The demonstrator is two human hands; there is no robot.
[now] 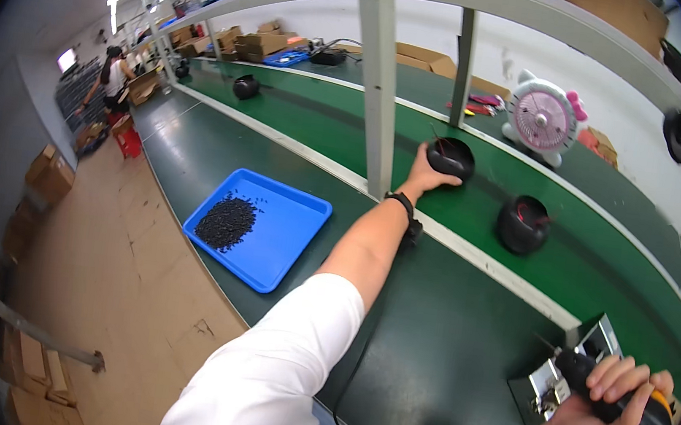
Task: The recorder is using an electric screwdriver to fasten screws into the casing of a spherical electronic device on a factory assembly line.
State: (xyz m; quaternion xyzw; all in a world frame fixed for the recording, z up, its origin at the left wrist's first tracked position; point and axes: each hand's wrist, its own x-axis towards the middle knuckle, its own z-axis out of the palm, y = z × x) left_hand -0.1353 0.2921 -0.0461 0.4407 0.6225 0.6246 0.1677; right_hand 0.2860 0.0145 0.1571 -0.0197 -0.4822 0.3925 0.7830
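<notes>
My left hand [428, 172] reaches over the green belt and grips a round black housing [460, 172], open at the top, with thin red wires inside. A second round black housing [520, 228], also with red wires, sits on the belt to its right. At the lower right my right hand [601, 410] is wrapped round a black power screwdriver [576, 369] with an orange part; its bit points left. Just beyond and below the tool stands a metal fixture [549, 387], partly hidden by it.
A blue tray [290, 240] with a heap of small black screws [227, 222] lies on the bench left of my arm. A metal post [374, 81] rises beside my left hand. Beyond the belt stands a pink and white fan [542, 117]. Another black housing [245, 87] sits farther left.
</notes>
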